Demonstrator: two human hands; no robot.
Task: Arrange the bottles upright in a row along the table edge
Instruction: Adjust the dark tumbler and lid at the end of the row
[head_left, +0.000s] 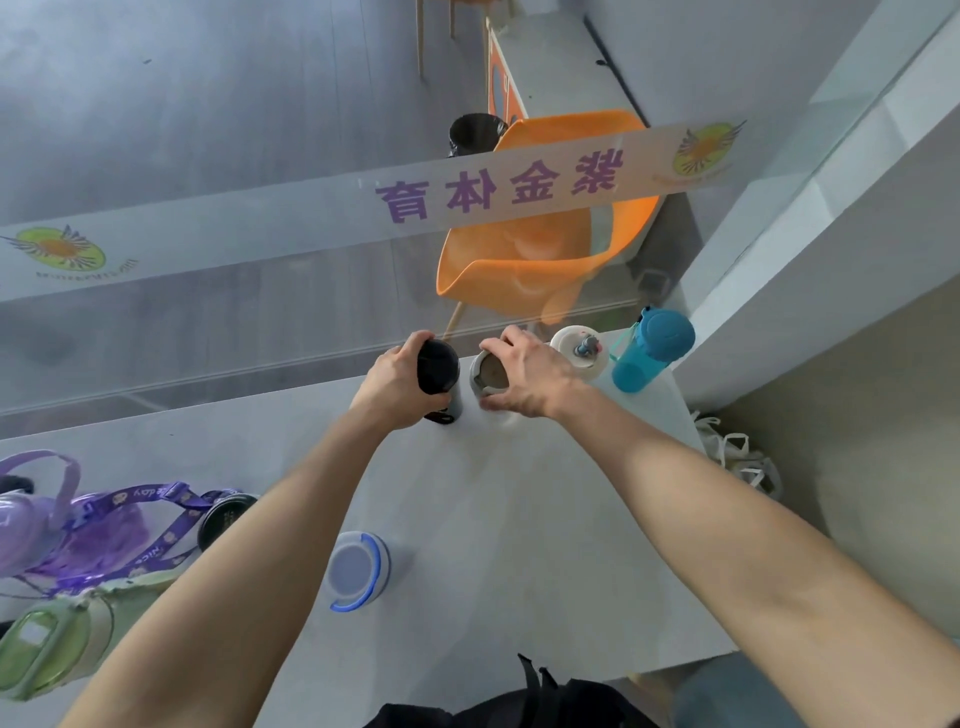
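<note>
Both hands are up at the far edge of the bench (545, 519), right against the glass partition (234, 332). The left hand (397, 387) has its grip wrapped tight around a black bottle (439, 371), which stands upright with its domed cap facing the camera. The right hand (530, 376) is clamped over a grey bottle (488, 375) just beside it, fingers curled around the rim; you can see a brownish round top between the fingers. The two bottles stand close together but whether they touch is hard to tell.

To the right of those, along the same far edge, there's a white bottle (579, 353) with a small spout on its lid, then a teal bottle (652, 351) with a loop strap, both upright. So four in a row near the far right corner.

Nearer, mid-bench, a clear bottle with a blue-trimmed lid (358, 571) stands by itself. On the near left there's a heap: a purple bottle (31, 525) with a printed purple strap, a pale green bottle (57, 649) lying down, and a dark round-ended bottle (226, 519) on its side.

The bench is plain light grey. Through the glass you can see an orange chair (540, 249), a black bin (475, 134) and a grey floor. A frosted band with purple characters runs across the glass.
</note>
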